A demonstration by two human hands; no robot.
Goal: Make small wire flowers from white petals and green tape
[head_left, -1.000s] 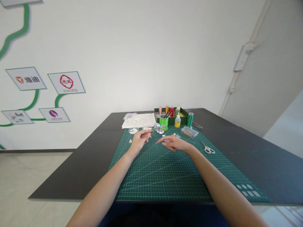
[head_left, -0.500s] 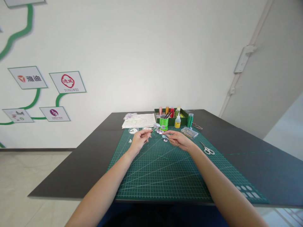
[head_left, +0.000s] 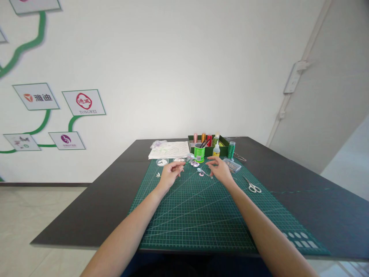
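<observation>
My left hand (head_left: pixel 170 174) is closed in a pinch on a thin green stem (head_left: pixel 186 163). The stem slants up toward a pale, shiny petal-like piece (head_left: pixel 190 157). To the right my right hand (head_left: pixel 219 170) is held over the cutting mat with its fingers curled in and the index finger raised; what they hold, if anything, is too fine to see. Between the hands, on the mat, lie shiny pinkish petal pieces (head_left: pixel 195 164), a thin wired piece (head_left: pixel 203 171) and a small pink round piece (head_left: pixel 201 174).
The green cutting mat (head_left: pixel 196 215) covers the table's middle. A green can (head_left: pixel 199 153) of tools, a glue bottle (head_left: pixel 216 150), a box of thread spools (head_left: pixel 191 149) and a green spool (head_left: pixel 231 150) stand behind. Scissors (head_left: pixel 253 188) lie right; white sheets (head_left: pixel 173 148) lie back left.
My right hand has moved a little right, away from my left hand, and its fingers have bent more. My left hand keeps its pinch on the stem.
</observation>
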